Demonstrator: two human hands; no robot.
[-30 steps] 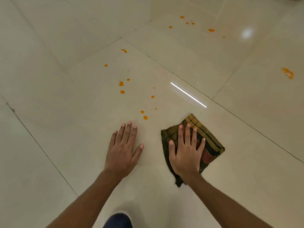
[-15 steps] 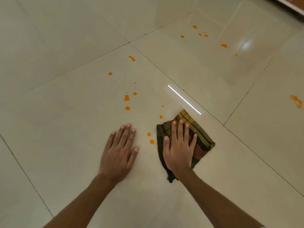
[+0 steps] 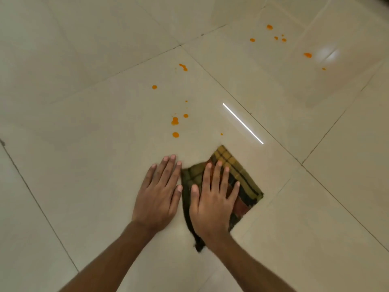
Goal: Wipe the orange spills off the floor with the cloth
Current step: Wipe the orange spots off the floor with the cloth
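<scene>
A folded yellow-and-dark checked cloth lies flat on the cream tiled floor. My right hand presses palm-down on the cloth with fingers spread. My left hand rests flat on the bare tile, its fingertips touching the cloth's left edge. Several orange spots sit just beyond the hands. A streak and a dot lie further out. Another group of orange spots lies on the far tile.
Dark grout lines cross the floor between large tiles. A bright strip of light reflection shows just past the cloth, and a round glare lies at the far right.
My right hand has slid the cloth leftwards over the two nearest orange spots, which no longer show. The cloth now touches my left hand. The view has shifted forward.
</scene>
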